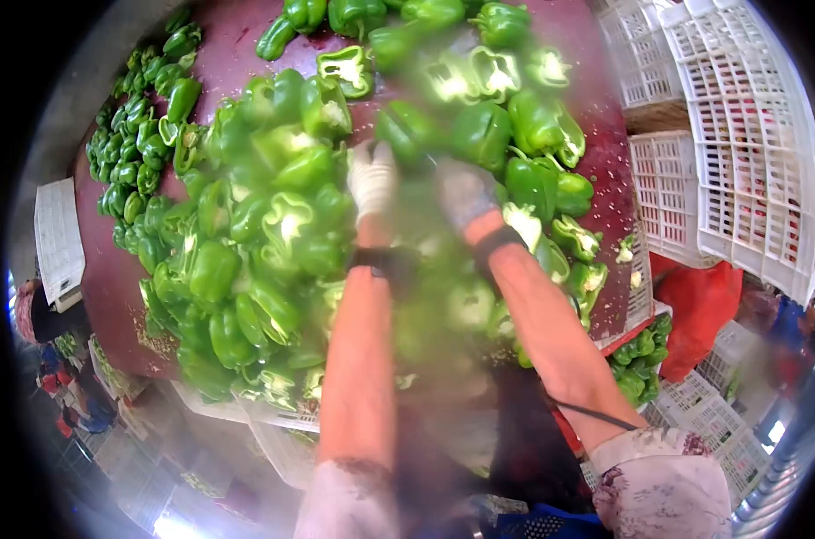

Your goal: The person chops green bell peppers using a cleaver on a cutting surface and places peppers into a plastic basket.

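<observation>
My left hand (372, 184), in a pale glove, reaches forward over the table beside the heap of green bell peppers (214, 269). Its fingers point away from me, slightly apart, and no pepper shows in them. Just beyond the fingertips lies a whole green bell pepper (407, 132); whether they touch it is unclear. My right hand (469, 193), also gloved, is blurred by motion near another whole pepper (481, 135). Its fingers are smeared, so anything in them is hidden. Cut pepper halves (345, 70) with pale insides lie farther back.
The dark red tabletop (605, 171) carries scattered seeds at the right. Smaller green peppers (133, 166) are piled along the far left. White plastic crates (740, 117) stand at the right edge, near a red cloth or bag (699, 314). A person (39, 314) is at the left.
</observation>
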Available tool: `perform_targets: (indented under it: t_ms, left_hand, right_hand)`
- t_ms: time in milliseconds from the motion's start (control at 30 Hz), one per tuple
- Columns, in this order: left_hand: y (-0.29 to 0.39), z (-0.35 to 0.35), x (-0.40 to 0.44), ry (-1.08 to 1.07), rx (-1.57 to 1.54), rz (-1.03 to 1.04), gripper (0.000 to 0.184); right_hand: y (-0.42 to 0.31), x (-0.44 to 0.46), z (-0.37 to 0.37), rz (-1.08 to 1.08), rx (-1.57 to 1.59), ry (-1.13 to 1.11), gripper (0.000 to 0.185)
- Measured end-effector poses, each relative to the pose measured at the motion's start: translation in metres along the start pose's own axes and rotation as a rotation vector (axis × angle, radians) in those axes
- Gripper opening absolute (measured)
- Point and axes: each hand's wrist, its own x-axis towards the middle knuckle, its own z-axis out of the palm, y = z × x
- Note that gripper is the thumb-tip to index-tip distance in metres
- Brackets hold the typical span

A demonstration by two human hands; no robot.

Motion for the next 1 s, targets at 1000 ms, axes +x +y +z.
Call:
perform_targets:
  t_ms: [1000]
  left_hand:
    - [0.12,-0.089,0.016,-0.075,0.522,0.643,0.052]
  right_hand:
    - [0.005,-0.24,-0.148,-0.223,0.481,-0.383,0.008]
